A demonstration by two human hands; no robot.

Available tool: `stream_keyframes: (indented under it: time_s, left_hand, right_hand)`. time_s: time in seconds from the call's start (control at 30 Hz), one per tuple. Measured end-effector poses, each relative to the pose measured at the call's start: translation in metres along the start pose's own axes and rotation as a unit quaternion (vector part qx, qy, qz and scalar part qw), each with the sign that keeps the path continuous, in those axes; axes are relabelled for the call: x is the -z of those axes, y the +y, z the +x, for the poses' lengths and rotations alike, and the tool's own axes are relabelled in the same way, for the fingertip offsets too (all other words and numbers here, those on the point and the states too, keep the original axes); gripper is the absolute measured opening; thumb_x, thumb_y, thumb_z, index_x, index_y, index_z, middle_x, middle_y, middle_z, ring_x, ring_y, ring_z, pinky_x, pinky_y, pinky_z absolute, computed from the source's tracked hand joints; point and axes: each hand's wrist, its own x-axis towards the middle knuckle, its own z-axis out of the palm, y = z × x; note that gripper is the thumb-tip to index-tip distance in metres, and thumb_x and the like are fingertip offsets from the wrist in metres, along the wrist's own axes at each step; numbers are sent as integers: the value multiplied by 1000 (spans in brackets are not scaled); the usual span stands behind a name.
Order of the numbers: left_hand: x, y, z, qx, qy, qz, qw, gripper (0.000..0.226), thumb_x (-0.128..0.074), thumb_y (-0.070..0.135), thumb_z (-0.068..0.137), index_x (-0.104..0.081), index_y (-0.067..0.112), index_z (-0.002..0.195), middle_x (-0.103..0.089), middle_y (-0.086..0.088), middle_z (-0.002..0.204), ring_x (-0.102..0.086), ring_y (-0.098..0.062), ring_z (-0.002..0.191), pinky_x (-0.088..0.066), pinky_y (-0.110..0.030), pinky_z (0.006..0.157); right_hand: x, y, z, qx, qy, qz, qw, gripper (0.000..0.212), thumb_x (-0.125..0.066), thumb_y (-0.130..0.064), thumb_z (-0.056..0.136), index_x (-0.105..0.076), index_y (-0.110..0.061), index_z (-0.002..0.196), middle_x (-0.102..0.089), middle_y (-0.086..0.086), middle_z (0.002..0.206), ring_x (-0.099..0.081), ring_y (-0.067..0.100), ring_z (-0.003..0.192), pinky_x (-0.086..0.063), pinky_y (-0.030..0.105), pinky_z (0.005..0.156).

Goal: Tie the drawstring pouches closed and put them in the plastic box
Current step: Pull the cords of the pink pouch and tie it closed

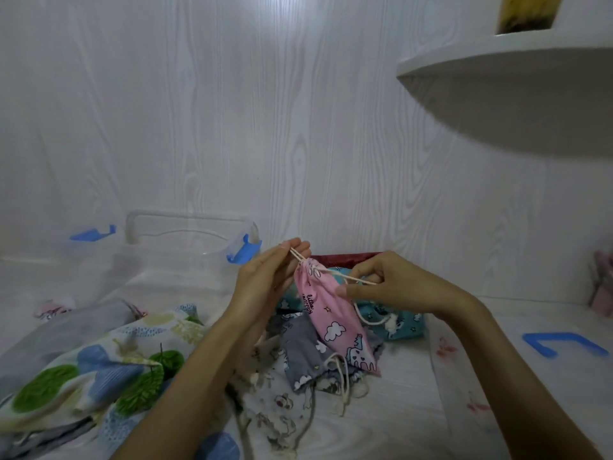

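I see a pink pouch (326,313) with clouds on it, hanging tilted, its top bunched shut by cream strings (345,276). More pouches (305,356) lie under it. The clear plastic box (185,247) sits open, back left.

White tabletop (398,410) with a faint printed pattern, set against a white wood-grain wall. At far left on it stands a clear plastic box (185,247) with blue latches. Before the box lies a crumpled cloth with green and blue circles (99,366). At centre lies a heap of drawstring pouches: a grey pouch (302,346), a teal pouch (394,320) and a pale printed pouch (282,403), cords loose. A blue tape mark (564,343) is stuck at right. A pink object (602,287), blurred, sits at the far right edge.
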Motion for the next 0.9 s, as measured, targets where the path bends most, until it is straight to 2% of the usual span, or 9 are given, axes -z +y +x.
stream_keyframes:
  time_s: [0.17,0.23,0.3,0.43,0.57,0.63,0.73,0.83,0.9]
  left_hand:
    - [-19,12,27,54,-45,-63,996,20,-39,18,101,-59,16,102,-74,5,96,-69,-4,93,-54,-17,74]
    - [-21,15,32,76,-42,-130,988,19,-41,16,99,-59,16,94,-74,5,88,-69,-4,85,-53,-19,71]
    - [-21,18,34,86,-63,-131,986,20,-42,16,98,-58,16,87,-69,7,76,-66,-3,70,-53,-17,65]
    - [-17,19,34,87,-102,94,987,19,-44,17,97,-60,13,90,-57,10,63,-51,-1,54,-45,-14,61]
    - [-12,19,29,75,-153,324,931,24,-52,26,94,-74,19,99,-61,8,65,-53,-3,64,-46,-16,76]
    - [-15,21,25,72,-178,362,912,22,-56,30,91,-75,23,100,-67,2,72,-55,-7,73,-45,-20,80]
    - [-27,23,16,81,-248,392,882,24,-54,25,93,-75,15,97,-66,11,69,-52,-3,61,-42,-14,64]
    - [-37,17,6,95,-334,412,843,29,-55,31,92,-72,19,73,-71,0,111,-61,-13,82,-44,-23,77]
    - [-40,13,3,84,-352,407,839,33,-54,33,92,-71,21,66,-69,-3,116,-58,-17,77,-46,-29,78]
  right_hand:
    - [7,14,-1,3,43,27,999,40,-60,-39,88,-68,-6,68,-38,-5,48,-28,5,43,-25,16,45]
    - [12,17,-4,-3,38,51,998,30,-58,-32,90,-72,-14,72,-51,-13,45,-39,1,40,-30,11,46]
    - [17,19,-6,-12,8,67,998,22,-57,-25,91,-75,-13,85,-65,-15,53,-55,-5,49,-38,6,53]
    - [21,24,-9,-45,-40,16,998,24,-59,-33,89,-76,-17,90,-69,-14,62,-56,-6,59,-40,5,61]
    - [29,20,-17,-40,-11,38,998,31,-52,-50,82,-72,-28,74,-72,1,91,-63,4,83,-42,14,77]
    - [34,11,-19,-23,28,70,997,36,-46,-48,86,-63,-24,64,-69,-4,80,-58,2,70,-39,13,72]
    - [33,-2,-18,7,62,90,994,39,-42,-42,93,-52,-21,62,-58,-9,66,-49,2,63,-41,13,71]
    - [25,-15,-14,30,116,109,987,39,-44,-40,94,-52,-19,63,-59,-5,69,-53,6,69,-42,4,66]
    - [19,-19,-11,35,136,118,983,35,-43,-41,94,-62,-20,74,-65,-6,80,-59,8,78,-43,6,73]
